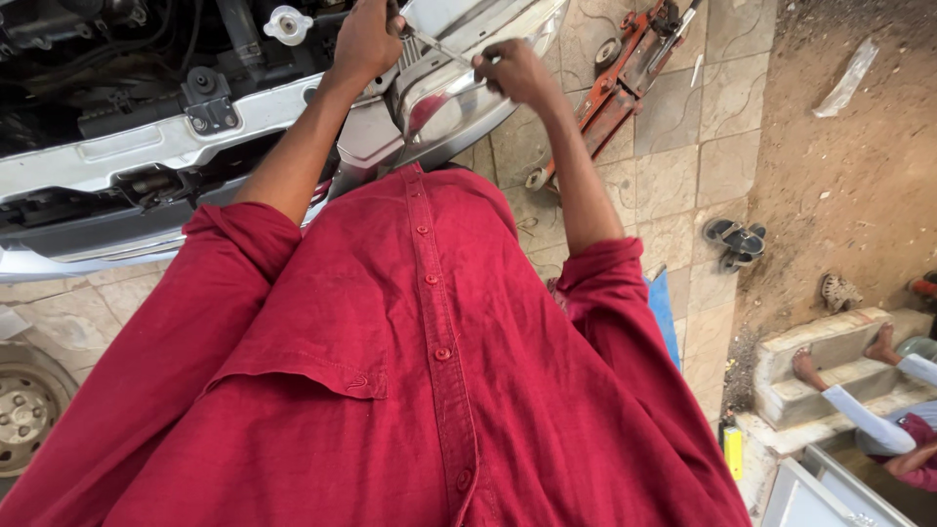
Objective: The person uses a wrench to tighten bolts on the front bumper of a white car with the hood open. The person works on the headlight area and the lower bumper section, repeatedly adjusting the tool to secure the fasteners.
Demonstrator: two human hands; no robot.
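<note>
Outdoor yard, daylight, soft shadows; floor of square beige stone paving tiles w/ dark joints, giving way on the right to bare brown dirt ground; long red-orange metal floor jack lying across the tiles near top; crumpled clear plastic scrap on the dirt; pair of dark strapped sandals at the tile edge, 1 tan sandal further right; pale concrete steps at lower right w/ another person's bare feet on them; grey steel wheel rim at lower left; blue flat sheet on tiles.
</note>
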